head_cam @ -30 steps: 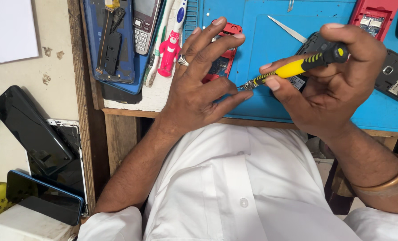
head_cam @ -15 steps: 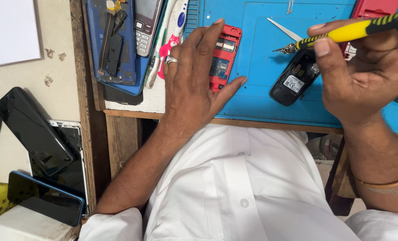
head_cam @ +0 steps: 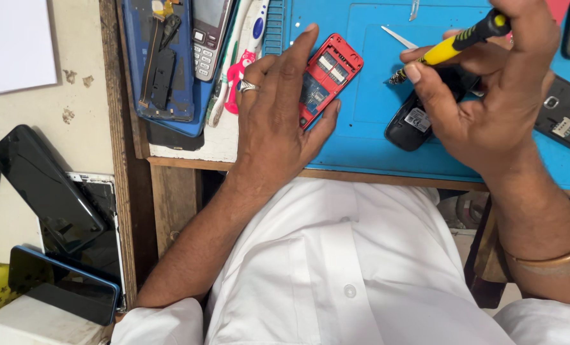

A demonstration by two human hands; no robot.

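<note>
The left hand (head_cam: 275,128) lies flat, fingers spread, on the blue work mat (head_cam: 362,137), pinning an opened red phone (head_cam: 326,80) whose back is off and circuit board exposed. The right hand (head_cam: 489,96) is closed around a yellow-handled screwdriver (head_cam: 454,43), its tip pointing left above the mat, clear of the red phone. A black phone body (head_cam: 413,124) lies just below that hand. Tweezers (head_cam: 397,36) rest near the screwdriver tip.
</note>
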